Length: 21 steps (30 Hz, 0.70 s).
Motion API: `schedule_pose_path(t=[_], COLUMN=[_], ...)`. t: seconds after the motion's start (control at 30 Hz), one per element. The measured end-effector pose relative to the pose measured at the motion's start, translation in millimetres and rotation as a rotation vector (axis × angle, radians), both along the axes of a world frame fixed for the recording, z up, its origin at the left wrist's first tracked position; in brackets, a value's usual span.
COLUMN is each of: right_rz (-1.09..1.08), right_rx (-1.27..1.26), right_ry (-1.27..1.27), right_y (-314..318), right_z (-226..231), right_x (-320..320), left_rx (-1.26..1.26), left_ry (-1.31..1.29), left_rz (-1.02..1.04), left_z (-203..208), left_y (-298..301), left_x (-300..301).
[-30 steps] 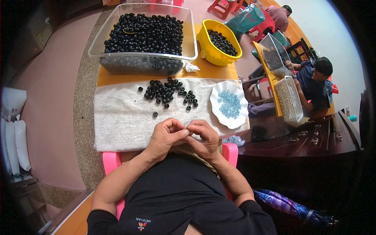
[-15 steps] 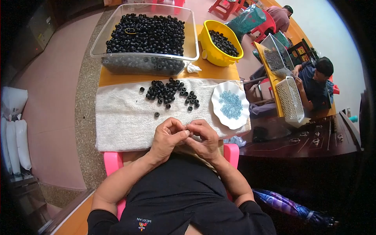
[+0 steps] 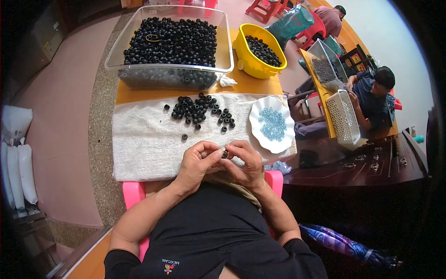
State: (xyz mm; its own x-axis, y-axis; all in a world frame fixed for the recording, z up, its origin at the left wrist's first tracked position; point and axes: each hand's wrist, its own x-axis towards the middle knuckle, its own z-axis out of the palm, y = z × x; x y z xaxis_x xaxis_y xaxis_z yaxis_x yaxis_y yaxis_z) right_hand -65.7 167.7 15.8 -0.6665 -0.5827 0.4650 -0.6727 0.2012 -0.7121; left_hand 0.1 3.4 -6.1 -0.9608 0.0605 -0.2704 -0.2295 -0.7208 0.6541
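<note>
A small black round bead (image 3: 225, 153), hollow with an opening, is pinched between my two hands over the near edge of a white towel. My left hand (image 3: 197, 162) grips it with thumb and fingertip from the left. From the other side, the bent fingers of my right hand (image 3: 247, 163) close on it too; whether they hold something smaller is hidden. Beyond my hands lies a loose pile of similar black beads (image 3: 188, 109) on the towel (image 3: 139, 139). To the right, a white scalloped plate (image 3: 254, 122) carries many tiny clear bluish pieces (image 3: 272, 123).
A large clear tub (image 3: 169, 68) full of black beads stands at the back of the table, with a yellow basin (image 3: 253, 69) of them beside it. Crumpled white tissue (image 3: 227, 82) lies between. At right, a co-worker (image 3: 371, 95) sits by a white perforated basket (image 3: 343, 118).
My fingers have shifted slightly apart around the bead, so more of its dark body shows now. The loose pile and the plate stay as they were.
</note>
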Motion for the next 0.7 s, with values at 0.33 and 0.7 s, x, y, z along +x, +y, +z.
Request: schedule_pose_path(t=[0.33, 0.7], right_rz=[-0.006, -0.022], right_rx=[-0.008, 0.002], right_ry=[0.034, -0.036], right_y=[0.3, 1.8], right_z=[-1.6, -4.0], right_x=[-1.0, 0.0], left_rx=[-0.022, -0.006], left_ry=[0.025, 0.003], left_rz=[-0.012, -0.004], left_z=[-0.3, -0.6], left_y=[-0.8, -0.7], left_x=[-0.3, -0.4])
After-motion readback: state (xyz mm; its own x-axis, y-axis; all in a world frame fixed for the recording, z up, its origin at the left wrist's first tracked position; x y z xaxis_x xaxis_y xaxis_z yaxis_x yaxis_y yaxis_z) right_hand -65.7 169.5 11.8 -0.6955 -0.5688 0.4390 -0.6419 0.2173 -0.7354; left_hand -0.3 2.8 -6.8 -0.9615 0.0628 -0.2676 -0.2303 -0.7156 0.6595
